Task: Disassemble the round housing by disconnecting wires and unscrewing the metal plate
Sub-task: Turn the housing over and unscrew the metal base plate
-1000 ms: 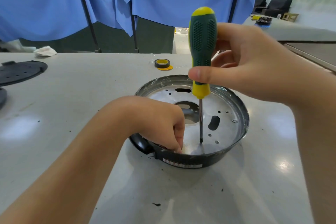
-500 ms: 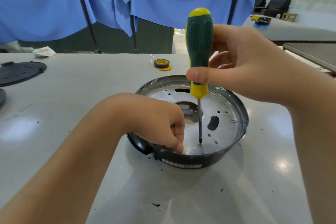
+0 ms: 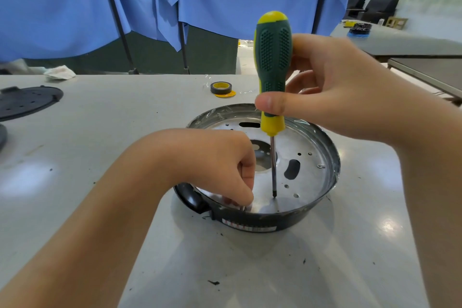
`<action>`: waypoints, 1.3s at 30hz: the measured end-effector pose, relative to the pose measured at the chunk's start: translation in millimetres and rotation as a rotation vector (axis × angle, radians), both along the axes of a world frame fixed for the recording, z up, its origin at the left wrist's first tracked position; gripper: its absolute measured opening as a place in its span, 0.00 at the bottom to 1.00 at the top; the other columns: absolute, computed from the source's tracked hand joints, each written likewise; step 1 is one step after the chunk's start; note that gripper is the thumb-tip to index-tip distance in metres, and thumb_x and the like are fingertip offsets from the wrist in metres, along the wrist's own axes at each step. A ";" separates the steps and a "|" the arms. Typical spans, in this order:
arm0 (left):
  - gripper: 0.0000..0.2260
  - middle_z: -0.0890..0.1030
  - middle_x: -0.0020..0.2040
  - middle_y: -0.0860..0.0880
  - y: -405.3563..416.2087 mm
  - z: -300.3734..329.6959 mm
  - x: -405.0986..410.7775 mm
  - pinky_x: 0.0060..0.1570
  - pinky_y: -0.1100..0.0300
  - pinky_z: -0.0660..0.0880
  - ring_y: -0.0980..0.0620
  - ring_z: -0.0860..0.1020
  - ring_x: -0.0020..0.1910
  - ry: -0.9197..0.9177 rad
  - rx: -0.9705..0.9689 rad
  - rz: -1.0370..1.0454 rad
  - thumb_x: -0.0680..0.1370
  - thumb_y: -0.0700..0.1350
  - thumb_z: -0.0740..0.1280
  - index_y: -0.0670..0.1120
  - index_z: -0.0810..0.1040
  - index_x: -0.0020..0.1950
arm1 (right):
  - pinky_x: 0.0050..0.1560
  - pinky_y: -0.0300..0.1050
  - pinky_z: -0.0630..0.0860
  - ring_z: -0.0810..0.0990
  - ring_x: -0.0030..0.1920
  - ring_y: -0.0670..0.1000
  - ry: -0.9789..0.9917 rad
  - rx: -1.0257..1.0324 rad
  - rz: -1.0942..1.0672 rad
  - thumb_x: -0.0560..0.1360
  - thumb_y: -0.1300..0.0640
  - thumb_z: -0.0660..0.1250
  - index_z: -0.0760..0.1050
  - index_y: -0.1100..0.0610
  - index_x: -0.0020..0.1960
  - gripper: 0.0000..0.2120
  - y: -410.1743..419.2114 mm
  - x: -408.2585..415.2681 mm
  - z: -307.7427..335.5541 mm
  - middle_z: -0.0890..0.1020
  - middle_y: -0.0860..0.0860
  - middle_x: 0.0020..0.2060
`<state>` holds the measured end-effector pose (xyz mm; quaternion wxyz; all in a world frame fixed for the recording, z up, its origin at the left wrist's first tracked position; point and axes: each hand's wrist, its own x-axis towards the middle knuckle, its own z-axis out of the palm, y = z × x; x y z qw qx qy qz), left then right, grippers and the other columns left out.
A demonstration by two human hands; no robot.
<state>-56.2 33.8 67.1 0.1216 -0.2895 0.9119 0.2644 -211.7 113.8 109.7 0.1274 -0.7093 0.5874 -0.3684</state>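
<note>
Round black housing (image 3: 252, 222) w/ shiny perforated metal plate (image 3: 307, 157) inside sits mid-table on the grey table (image 3: 100, 132). Right hand (image 3: 332, 92) grips the green-and-yellow-handled screwdriver (image 3: 272, 65), thumb & fingers wrapped round the handle; shaft upright, tip on the plate near its near edge. Left hand (image 3: 215, 162) reaches into the housing's near-left side, fingers curled, pinching something small, can't tell what. Black-and-yellow tape roll (image 3: 221, 88) just beyond the housing; dark round perforated lid (image 3: 25, 100) far left.

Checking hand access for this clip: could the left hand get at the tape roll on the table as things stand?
Probably yes. The tape roll lies alone on bare table beyond the housing, but the left hand would first have to release the housing's near rim.
</note>
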 end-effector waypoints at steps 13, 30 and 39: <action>0.06 0.86 0.38 0.54 -8.6 20.6 17.7 0.43 0.63 0.81 0.60 0.83 0.37 0.307 0.073 0.041 0.71 0.42 0.71 0.54 0.83 0.41 | 0.51 0.51 0.81 0.84 0.45 0.50 -0.094 0.013 0.033 0.72 0.52 0.73 0.75 0.55 0.54 0.14 -4.9 -2.2 -3.7 0.83 0.48 0.44; 0.06 0.85 0.37 0.47 -10.2 32.8 27.2 0.41 0.68 0.76 0.52 0.84 0.39 0.795 0.225 0.050 0.68 0.39 0.72 0.50 0.84 0.40 | 0.29 0.35 0.70 0.71 0.29 0.44 -0.242 0.019 -0.036 0.75 0.57 0.67 0.74 0.54 0.49 0.04 -11.9 -0.2 -6.4 0.73 0.43 0.27; 0.05 0.86 0.38 0.48 -20.2 18.7 21.4 0.42 0.70 0.76 0.54 0.85 0.40 0.690 0.187 0.143 0.67 0.41 0.69 0.48 0.83 0.41 | 0.29 0.30 0.71 0.72 0.26 0.41 -0.065 0.416 0.011 0.68 0.48 0.73 0.81 0.51 0.43 0.08 -18.2 -14.5 -19.2 0.75 0.44 0.25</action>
